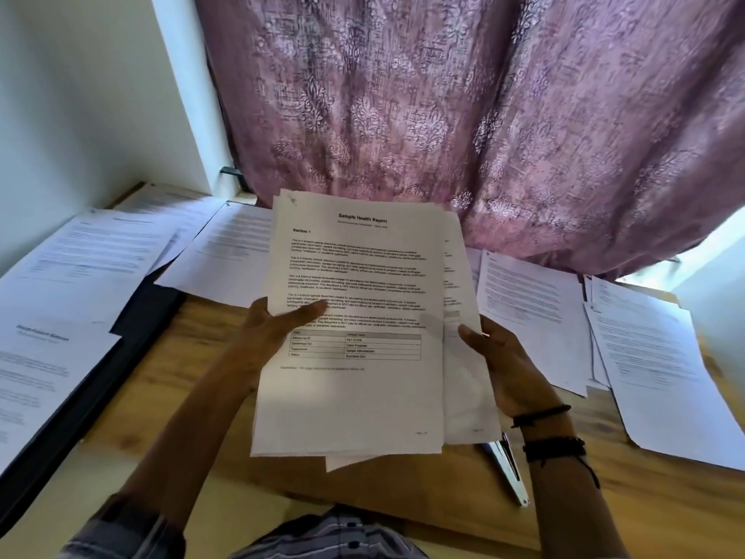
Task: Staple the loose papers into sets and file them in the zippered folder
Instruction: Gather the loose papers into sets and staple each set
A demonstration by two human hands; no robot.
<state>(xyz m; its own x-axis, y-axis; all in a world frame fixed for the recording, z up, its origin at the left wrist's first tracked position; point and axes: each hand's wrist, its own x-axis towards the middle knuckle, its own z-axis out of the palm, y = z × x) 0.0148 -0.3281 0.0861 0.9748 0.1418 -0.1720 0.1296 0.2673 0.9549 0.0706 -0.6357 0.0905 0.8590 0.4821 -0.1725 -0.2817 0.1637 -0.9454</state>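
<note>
I hold a stack of printed sheets [354, 397] upright above the wooden table; its top page is headed "Sample Health Report". My left hand [278, 328] grips the stack's left edge, thumb lying across the front page. My right hand [504, 365] holds the right edge with fingers behind and thumb on the front. The sheets are fanned slightly out of line at the right and bottom. A metal stapler [508, 470] lies on the table below my right wrist, partly hidden by the stack. The dark zippered folder [133, 328] lies at the left under loose pages.
Loose printed pages [80, 260] cover the table's left side and others [653, 357] lie at the right. More sheets [229, 256] lie behind the held stack. A purple patterned curtain [463, 115] hangs at the back. The wooden table [363, 502] shows bare near me.
</note>
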